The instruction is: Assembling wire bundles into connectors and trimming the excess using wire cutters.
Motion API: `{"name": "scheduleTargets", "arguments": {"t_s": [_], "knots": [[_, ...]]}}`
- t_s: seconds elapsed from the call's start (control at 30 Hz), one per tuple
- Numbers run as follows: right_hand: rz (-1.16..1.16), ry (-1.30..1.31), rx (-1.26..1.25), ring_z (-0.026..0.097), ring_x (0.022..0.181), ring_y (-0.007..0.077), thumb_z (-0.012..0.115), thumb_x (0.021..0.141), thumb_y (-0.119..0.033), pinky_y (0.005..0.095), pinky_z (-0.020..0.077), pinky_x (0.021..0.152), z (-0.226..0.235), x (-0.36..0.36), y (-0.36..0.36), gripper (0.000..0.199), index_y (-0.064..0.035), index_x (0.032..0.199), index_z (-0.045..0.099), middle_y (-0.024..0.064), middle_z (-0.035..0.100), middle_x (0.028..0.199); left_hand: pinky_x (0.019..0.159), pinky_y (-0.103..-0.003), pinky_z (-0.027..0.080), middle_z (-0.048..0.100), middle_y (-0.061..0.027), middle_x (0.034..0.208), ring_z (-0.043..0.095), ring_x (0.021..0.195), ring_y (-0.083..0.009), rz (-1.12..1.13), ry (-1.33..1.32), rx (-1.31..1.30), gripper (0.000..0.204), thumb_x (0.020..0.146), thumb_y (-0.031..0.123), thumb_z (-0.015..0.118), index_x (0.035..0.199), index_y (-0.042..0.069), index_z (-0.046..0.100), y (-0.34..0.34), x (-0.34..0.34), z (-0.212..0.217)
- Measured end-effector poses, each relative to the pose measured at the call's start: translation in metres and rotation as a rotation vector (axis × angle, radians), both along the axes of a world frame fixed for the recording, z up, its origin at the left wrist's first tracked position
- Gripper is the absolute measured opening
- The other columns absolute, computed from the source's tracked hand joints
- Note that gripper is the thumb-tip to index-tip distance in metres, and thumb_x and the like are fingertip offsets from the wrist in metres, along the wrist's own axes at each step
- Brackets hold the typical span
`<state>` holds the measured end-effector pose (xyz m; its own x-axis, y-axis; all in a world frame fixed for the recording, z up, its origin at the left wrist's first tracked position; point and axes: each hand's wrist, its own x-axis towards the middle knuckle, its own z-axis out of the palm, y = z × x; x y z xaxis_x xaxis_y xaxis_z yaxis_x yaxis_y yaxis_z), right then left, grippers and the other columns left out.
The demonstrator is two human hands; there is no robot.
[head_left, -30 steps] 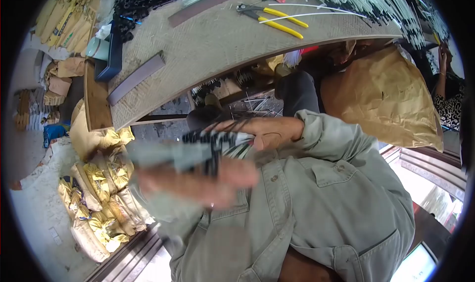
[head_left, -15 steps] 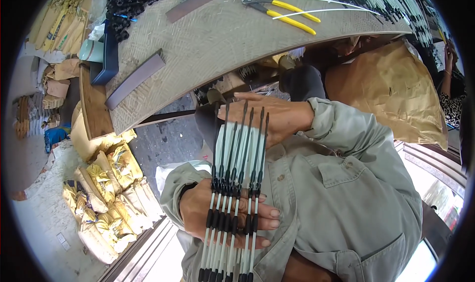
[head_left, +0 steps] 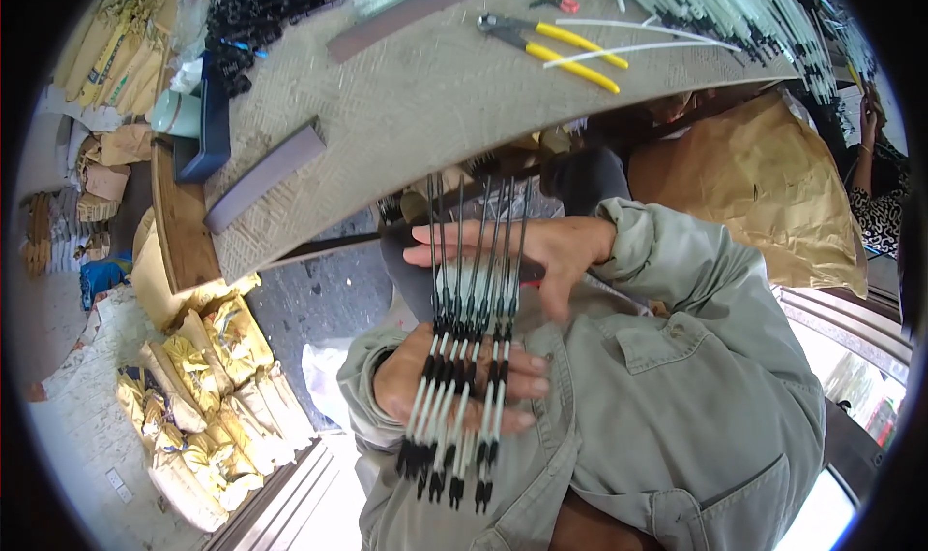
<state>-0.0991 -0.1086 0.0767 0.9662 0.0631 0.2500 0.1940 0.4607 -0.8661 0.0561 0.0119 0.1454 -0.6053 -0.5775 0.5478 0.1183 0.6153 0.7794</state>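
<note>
A row of several thin jointed rods (head_left: 462, 329), black at the top and white below with black sleeves and forked black tips, looks like umbrella ribs. They stand side by side in front of my lap. My left hand (head_left: 411, 382) supports them from behind near their middle joints, its fingers reaching past them to the right; its thumb is hidden. My right hand (head_left: 551, 246) lies behind their upper black part, fingers stretched out to the left and thumb spread downward. Its fingers are not wrapped around the rods.
The worktable (head_left: 406, 106) holds yellow-handled pliers (head_left: 570, 58), a dark flat strip (head_left: 266, 174), a black heap of parts (head_left: 261, 19) and a pile of pale rods (head_left: 696, 10). Brown paper (head_left: 754, 193) hangs at right; wrapped bundles (head_left: 213, 396) lie at left. Another person's arm (head_left: 865, 145) shows far right.
The ribs have shifted up toward the table, and their forked lower tips now show. My right hand has moved slightly lower, and its thumb has spread away from the ribs.
</note>
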Motion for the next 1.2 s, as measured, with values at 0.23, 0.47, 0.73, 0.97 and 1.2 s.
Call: {"name": "scheduleTargets", "arguments": {"t_s": [0.23, 0.47, 0.73, 0.97, 1.2], "knots": [[-0.678, 0.286, -0.096, 0.04, 0.121, 0.0207, 0.028, 0.096, -0.041, 0.0323, 0.0296, 0.102, 0.05, 0.022, -0.063, 0.056, 0.0034, 0.13, 0.032, 0.0144, 0.041, 0.131, 0.093, -0.04, 0.042, 0.06, -0.0223, 0.106, 0.053, 0.109, -0.0319, 0.318, 0.277, 0.352, 0.03, 0.072, -0.002, 0.064, 0.102, 0.0, 0.064, -0.035, 0.009, -0.053], [-0.911, 0.058, -1.338, 0.059, 0.097, 0.0213, 0.043, 0.093, -0.021, 0.0308, 0.0445, 0.084, 0.154, 0.041, -0.163, 0.031, 0.0032, 0.108, 0.055, 0.0142, 0.062, 0.102, 0.09, -0.036, 0.044, 0.061, -0.0219, 0.102, 0.058, 0.101, -0.0299, 0.543, 0.459, 0.565, 0.021, 0.079, -0.004, 0.058, 0.099, -0.009, 0.061, -0.05, 0.013, -0.063], [-0.781, 0.412, -2.017, 0.062, 0.08, 0.0291, 0.058, 0.074, -0.02, 0.0396, 0.0501, 0.068, 0.049, 0.15, -0.275, 0.015, -0.0097, 0.084, 0.063, 0.0125, 0.064, 0.082, 0.084, -0.039, 0.048, 0.059, -0.0266, 0.102, 0.061, 0.092, -0.0316, 0.538, 0.548, 0.777, 0.036, 0.087, 0.008, 0.052, 0.118, -0.01, 0.047, -0.061, 0.011, -0.056], [-0.719, 0.565, -1.901, 0.062, 0.085, 0.0316, 0.063, 0.066, -0.014, 0.0406, 0.0504, 0.07, 0.056, 0.166, -0.271, 0.025, -0.0039, 0.088, 0.06, 0.0143, 0.064, 0.088, 0.092, -0.035, 0.041, 0.057, -0.0193, 0.113, 0.056, 0.104, -0.0242, 0.434, 0.516, 0.7, 0.033, 0.088, 0.006, 0.051, 0.116, -0.011, 0.049, -0.058, 0.023, -0.062], [-0.693, 0.576, -1.94, 0.062, 0.082, 0.0319, 0.06, 0.072, -0.018, 0.0413, 0.05, 0.069, 0.051, 0.163, -0.268, 0.021, -0.0044, 0.088, 0.06, 0.0138, 0.064, 0.085, 0.085, -0.039, 0.047, 0.06, -0.0219, 0.104, 0.06, 0.095, -0.0284, 0.439, 0.557, 0.689, 0.047, 0.088, 0.027, 0.055, 0.115, -0.011, 0.049, -0.059, 0.016, -0.058]]}}
